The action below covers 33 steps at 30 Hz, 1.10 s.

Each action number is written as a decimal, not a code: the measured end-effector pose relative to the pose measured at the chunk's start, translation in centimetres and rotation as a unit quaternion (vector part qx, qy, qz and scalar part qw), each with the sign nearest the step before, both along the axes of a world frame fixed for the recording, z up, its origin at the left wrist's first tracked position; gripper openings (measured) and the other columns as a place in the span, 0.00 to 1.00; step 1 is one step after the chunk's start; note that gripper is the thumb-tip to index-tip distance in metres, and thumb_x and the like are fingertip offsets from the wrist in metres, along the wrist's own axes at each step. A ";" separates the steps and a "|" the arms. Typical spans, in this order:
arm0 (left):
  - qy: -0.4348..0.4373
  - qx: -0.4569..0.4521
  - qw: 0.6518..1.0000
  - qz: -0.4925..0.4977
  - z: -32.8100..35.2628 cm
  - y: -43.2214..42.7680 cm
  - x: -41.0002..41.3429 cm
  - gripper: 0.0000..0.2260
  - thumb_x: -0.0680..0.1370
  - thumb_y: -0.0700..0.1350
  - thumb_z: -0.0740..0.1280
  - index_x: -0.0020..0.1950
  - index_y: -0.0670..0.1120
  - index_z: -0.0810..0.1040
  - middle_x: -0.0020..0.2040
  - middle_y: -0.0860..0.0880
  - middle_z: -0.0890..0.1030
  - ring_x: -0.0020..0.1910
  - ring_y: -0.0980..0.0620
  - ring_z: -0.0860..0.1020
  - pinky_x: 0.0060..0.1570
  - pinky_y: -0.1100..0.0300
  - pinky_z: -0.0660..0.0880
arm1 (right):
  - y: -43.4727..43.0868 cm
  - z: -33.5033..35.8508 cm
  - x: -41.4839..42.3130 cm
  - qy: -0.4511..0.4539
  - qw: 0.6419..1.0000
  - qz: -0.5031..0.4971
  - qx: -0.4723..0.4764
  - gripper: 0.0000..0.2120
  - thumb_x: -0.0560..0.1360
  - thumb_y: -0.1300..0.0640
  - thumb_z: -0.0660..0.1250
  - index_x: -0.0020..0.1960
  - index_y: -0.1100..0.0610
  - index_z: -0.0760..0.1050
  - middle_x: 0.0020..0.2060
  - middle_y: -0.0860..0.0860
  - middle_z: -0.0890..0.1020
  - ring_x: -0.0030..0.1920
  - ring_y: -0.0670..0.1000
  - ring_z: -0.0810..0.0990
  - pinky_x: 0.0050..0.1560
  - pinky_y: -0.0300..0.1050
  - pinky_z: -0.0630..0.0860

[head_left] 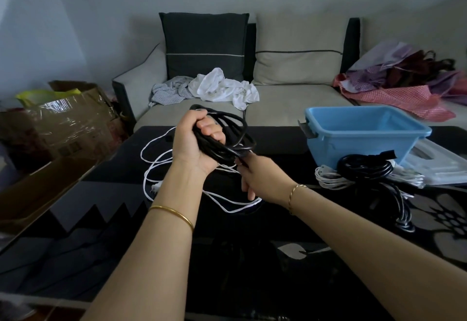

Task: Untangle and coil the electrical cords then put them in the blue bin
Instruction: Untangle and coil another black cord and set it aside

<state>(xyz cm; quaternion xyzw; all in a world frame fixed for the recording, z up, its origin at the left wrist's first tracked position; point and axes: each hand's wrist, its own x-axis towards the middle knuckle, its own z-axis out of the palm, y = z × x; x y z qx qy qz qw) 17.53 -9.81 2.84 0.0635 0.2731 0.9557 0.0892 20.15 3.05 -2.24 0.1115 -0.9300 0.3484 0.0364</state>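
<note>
Cord coil (pixel 227 149) in left hand (pixel 195 143) | right hand (pixel 257 176) pinches its strand

Looped black cord (pixel 228 131) held above loose white cord (pixel 161 169); blue bin (pixel 364 141) right.

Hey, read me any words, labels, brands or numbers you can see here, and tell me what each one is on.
None of the text here can be read.
Side of the cardboard box: dark printed marks, too blurred to read.
On the blue bin: no label shows.
On the black cord gripped by the left hand: no marking can be made out.
</note>
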 end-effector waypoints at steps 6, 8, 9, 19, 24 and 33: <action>-0.086 0.073 0.988 0.106 -0.2 -0.7 -0.7 0.16 0.77 0.38 0.60 0.29 0.47 0.63 0.23 0.54 0.66 0.19 0.58 0.65 0.21 0.67 0.65 | -0.3 0.0 0.9 -0.002 0.972 0.048 0.232 0.10 0.78 0.61 0.58 0.59 0.61 0.67 0.53 0.59 0.79 0.51 0.62 0.78 0.48 0.50 0.77; -0.100 0.064 0.983 0.141 -0.3 -0.5 -1.0 0.15 0.77 0.37 0.61 0.31 0.46 0.63 0.23 0.53 0.66 0.19 0.57 0.65 0.21 0.68 0.65 | -0.9 0.4 1.3 0.037 0.954 0.051 0.294 0.11 0.77 0.63 0.58 0.60 0.61 0.67 0.55 0.59 0.78 0.54 0.62 0.78 0.45 0.47 0.72; -0.104 0.053 0.981 0.157 -0.2 -0.3 -1.1 0.14 0.77 0.37 0.61 0.32 0.46 0.63 0.23 0.53 0.67 0.19 0.56 0.65 0.22 0.68 0.66 | -1.2 0.7 1.6 0.053 0.947 0.054 0.312 0.11 0.77 0.64 0.58 0.59 0.61 0.68 0.55 0.58 0.78 0.55 0.61 0.77 0.44 0.46 0.70; -0.051 -0.122 0.959 0.250 0.2 0.3 -0.9 0.14 0.77 0.38 0.64 0.33 0.43 0.67 0.22 0.52 0.69 0.19 0.55 0.68 0.24 0.65 0.68 | -1.1 6.2 3.8 0.197 0.910 0.092 0.352 0.10 0.76 0.53 0.61 0.55 0.49 0.76 0.53 0.50 0.79 0.54 0.55 0.77 0.42 0.43 0.65; 0.046 -0.325 0.932 0.152 0.3 1.9 0.5 0.17 0.78 0.45 0.66 0.30 0.46 0.72 0.22 0.51 0.72 0.21 0.54 0.72 0.27 0.64 0.70 | 0.6 8.9 3.5 0.252 0.924 0.119 0.261 0.07 0.71 0.55 0.68 0.48 0.49 0.75 0.41 0.43 0.77 0.46 0.50 0.78 0.43 0.41 0.62; 0.082 -0.471 0.878 -0.019 0.6 2.1 1.3 0.29 0.76 0.68 0.53 0.36 0.44 0.76 0.25 0.48 0.73 0.21 0.51 0.71 0.26 0.61 0.70 | 3.2 8.2 2.2 0.287 0.942 0.149 0.095 0.13 0.64 0.55 0.77 0.42 0.58 0.76 0.47 0.51 0.73 0.43 0.52 0.76 0.45 0.53 0.75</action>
